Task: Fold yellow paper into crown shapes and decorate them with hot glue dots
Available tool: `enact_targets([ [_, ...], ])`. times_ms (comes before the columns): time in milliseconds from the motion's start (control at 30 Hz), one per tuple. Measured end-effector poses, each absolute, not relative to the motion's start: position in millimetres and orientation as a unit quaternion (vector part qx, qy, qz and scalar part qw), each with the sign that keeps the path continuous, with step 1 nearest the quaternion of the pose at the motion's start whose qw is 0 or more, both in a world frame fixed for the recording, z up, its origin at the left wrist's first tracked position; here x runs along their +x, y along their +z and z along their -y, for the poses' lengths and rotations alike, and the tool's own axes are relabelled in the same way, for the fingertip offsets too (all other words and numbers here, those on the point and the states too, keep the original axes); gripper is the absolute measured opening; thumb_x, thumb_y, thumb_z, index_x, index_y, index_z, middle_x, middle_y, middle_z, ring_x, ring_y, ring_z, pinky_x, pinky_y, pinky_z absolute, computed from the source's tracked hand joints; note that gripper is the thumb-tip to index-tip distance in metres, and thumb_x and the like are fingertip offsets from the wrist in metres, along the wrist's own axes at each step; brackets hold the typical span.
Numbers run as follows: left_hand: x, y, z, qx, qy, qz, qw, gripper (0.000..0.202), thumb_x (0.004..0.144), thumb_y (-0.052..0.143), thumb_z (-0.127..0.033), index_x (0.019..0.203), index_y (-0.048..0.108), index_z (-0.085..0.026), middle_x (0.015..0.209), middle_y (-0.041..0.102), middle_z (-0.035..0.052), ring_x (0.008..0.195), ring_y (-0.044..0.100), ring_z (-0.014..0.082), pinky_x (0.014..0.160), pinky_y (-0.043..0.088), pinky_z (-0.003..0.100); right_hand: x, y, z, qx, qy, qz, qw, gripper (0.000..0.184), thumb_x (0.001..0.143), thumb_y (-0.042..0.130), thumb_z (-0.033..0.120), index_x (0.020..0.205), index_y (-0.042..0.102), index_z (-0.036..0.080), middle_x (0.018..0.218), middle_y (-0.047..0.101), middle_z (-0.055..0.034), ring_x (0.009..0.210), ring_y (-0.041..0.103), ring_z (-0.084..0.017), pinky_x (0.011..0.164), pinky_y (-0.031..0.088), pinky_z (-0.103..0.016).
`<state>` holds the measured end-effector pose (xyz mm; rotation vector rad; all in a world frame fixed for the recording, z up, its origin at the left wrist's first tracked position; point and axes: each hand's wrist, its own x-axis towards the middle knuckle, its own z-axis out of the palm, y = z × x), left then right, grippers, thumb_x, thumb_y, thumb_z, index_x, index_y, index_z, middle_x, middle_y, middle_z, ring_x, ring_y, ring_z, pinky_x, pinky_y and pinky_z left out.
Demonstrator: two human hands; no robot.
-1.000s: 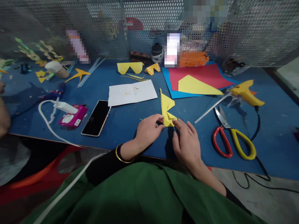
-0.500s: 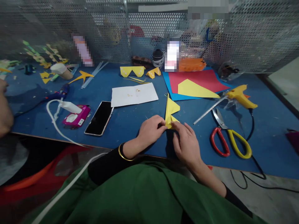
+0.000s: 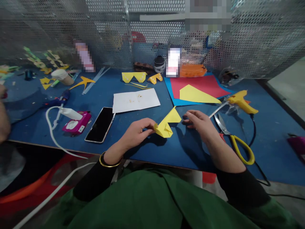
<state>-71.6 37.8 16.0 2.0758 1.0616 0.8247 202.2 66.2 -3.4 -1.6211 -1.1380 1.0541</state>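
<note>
Pinched at its left end by my left hand (image 3: 138,133), a yellow folded paper cutout (image 3: 166,124) tilts up to the right just over the blue table. It has a notched edge and a small flap standing out. My right hand (image 3: 200,122) is apart from the paper, to its right, fingers loosely bent and holding nothing. Just beyond that hand lie the scissors (image 3: 241,149), with one yellow handle; the red handle is mostly hidden behind my wrist. A yellow glue gun (image 3: 241,101) with a clear glue stick rests behind the scissors.
A white paper sheet (image 3: 136,101) and a phone (image 3: 100,124) lie left of centre. Red card (image 3: 202,83) sits on blue card, with a yellow piece on top. Yellow zigzag cutouts (image 3: 133,77) are at the back. A pink power socket (image 3: 77,122) stands left. Someone's arm (image 3: 4,121) shows at the left edge.
My right hand has let go of the yellow paper and moved right. My left hand has moved left with the paper, which now leans to the right.
</note>
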Motion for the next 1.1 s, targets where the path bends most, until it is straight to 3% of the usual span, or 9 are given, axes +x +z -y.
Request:
enact_targets([
  [133,-89.3,26.1,-29.8,0.811,0.282,-0.382,0.341,0.009,0.090,0.057,-0.019,0.087,0.065,-0.020,0.099,0.075,0.0064,0.095,0.071,0.0180,0.087,0.056,0.035,193.9,-11.3,-65.2,-0.648,0.443,0.458,0.418,0.054,0.075,0.073,0.049,0.116,0.061,0.016,0.100,0.071,-0.0102,0.071,0.069,-0.018,0.052,0.049,-0.027],
  [367,-103.0,35.6,-22.7,0.796,0.280,-0.359,0.399,0.011,0.090,0.059,-0.022,0.082,0.067,-0.022,0.094,0.076,0.0072,0.088,0.072,0.0186,0.084,0.058,0.036,186.6,-8.3,-62.3,-0.613,0.509,0.416,0.439,0.050,0.073,0.075,0.050,0.109,0.061,0.018,0.099,0.071,-0.0098,0.071,0.067,-0.016,0.053,0.051,-0.028],
  [600,-104.2,31.8,-28.6,0.782,0.285,-0.346,0.434,0.011,0.090,0.057,-0.023,0.082,0.065,-0.022,0.095,0.075,0.0091,0.090,0.072,0.0192,0.084,0.059,0.038,188.4,5.1,-56.3,-0.566,0.588,0.357,0.454,0.048,0.059,0.085,0.038,0.099,0.067,0.016,0.067,0.064,0.0008,0.055,0.056,-0.010,0.048,0.045,-0.023],
  [767,-105.8,34.1,-37.1,0.765,0.291,-0.331,0.470,0.007,0.086,0.059,-0.022,0.083,0.064,-0.021,0.095,0.074,0.0106,0.091,0.071,0.0198,0.085,0.058,0.037,194.7,16.3,-53.6,-0.547,0.624,0.326,0.453,0.048,0.058,0.086,0.033,0.101,0.071,0.018,0.082,0.069,-0.0013,0.061,0.061,-0.009,0.045,0.043,-0.019],
  [833,-106.3,35.2,-39.2,0.768,0.281,-0.314,0.483,0.006,0.086,0.059,-0.019,0.083,0.064,-0.020,0.095,0.073,0.0099,0.091,0.070,0.0192,0.084,0.057,0.036,194.5,16.4,-52.9,-0.554,0.627,0.319,0.445,0.043,0.058,0.086,0.033,0.096,0.071,0.018,0.079,0.068,-0.0009,0.060,0.060,-0.009,0.043,0.043,-0.018],
  [967,-108.0,35.0,-42.2,0.771,0.277,-0.289,0.495,0.003,0.085,0.062,-0.019,0.083,0.064,-0.018,0.093,0.072,0.0090,0.089,0.069,0.0195,0.082,0.056,0.036,190.8,8.3,-52.2,-0.578,0.608,0.320,0.440,0.042,0.060,0.085,0.040,0.091,0.066,0.018,0.081,0.067,-0.0022,0.057,0.058,-0.009,0.041,0.040,-0.019],
  [1100,-108.5,34.8,-45.2,0.767,0.269,-0.275,0.514,0.002,0.082,0.064,-0.018,0.080,0.063,-0.018,0.090,0.071,0.0077,0.087,0.068,0.0189,0.079,0.055,0.033,191.8,-1.3,-52.3,-0.598,0.563,0.344,0.455,0.051,0.061,0.085,0.045,0.101,0.064,0.022,0.081,0.062,0.0006,0.056,0.051,-0.009,0.043,0.035,-0.021],
])
